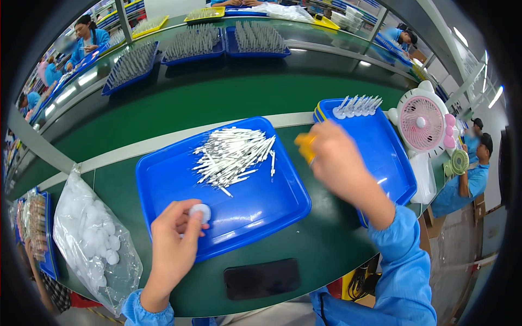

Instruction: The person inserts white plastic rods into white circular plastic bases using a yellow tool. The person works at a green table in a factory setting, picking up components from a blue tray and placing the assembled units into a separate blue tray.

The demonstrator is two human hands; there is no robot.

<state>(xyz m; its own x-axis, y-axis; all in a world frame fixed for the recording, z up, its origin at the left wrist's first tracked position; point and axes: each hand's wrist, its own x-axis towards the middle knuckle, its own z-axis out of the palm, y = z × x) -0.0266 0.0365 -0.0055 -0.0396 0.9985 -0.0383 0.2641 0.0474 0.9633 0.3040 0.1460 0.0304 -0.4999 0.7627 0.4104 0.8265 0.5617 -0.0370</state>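
Note:
Pinched between the fingertips of my left hand (176, 233) is a round white plastic disc (202, 211), over the near-left part of a blue tray (168, 179). A heap of thin white sticks with fine tips (234, 155) lies toward the far side of that tray. My right hand (338, 157) is closed around a yellow object (305, 146), blurred and partly hidden by the fingers, so its kind cannot be made out. This hand hovers between the tray and a second blue tray (375, 149), where several white sticks stand upright on round bases (357, 106).
A clear bag of white discs (95, 239) lies at the left. Near the front edge is a black phone (262, 279). A pink-and-white fan (421, 124) stands at the right. Beyond runs a green conveyor belt (228, 92) with stick-filled trays (258, 52). Other people work around.

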